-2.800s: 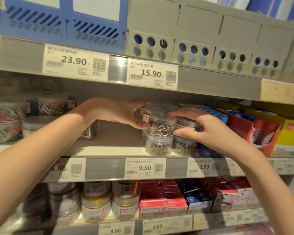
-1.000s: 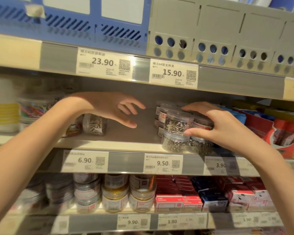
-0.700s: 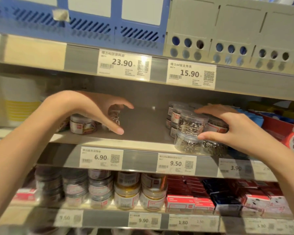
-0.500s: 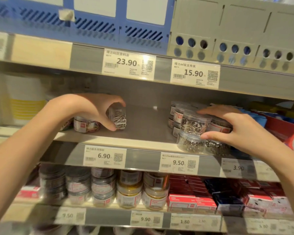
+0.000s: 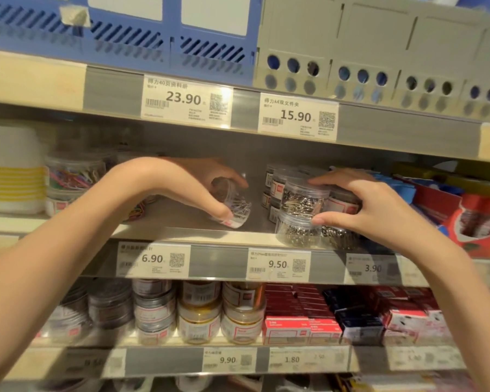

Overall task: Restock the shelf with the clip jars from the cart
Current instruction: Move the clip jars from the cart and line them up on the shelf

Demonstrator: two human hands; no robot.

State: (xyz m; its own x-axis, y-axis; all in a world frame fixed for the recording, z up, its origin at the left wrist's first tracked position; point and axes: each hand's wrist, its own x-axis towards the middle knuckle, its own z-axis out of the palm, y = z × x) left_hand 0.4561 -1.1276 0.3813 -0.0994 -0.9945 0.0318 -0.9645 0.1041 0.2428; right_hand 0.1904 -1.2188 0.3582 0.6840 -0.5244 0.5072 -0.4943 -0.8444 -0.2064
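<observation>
Left hand (image 5: pixel 181 188) has tipped its half-hidden jar (image 5: pixel 233 203), fingers clamped; right hand (image 5: pixel 379 210) grips stack (image 5: pixel 301 213).

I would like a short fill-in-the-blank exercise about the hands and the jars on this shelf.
1. The left hand grips a jar that is ____, not upright.
2. The right hand holds a stack of jars above the price tag reading ____.
3. The tag below the left hand reads ____.

Missing words: tilted; 9.50; 6.90
</observation>
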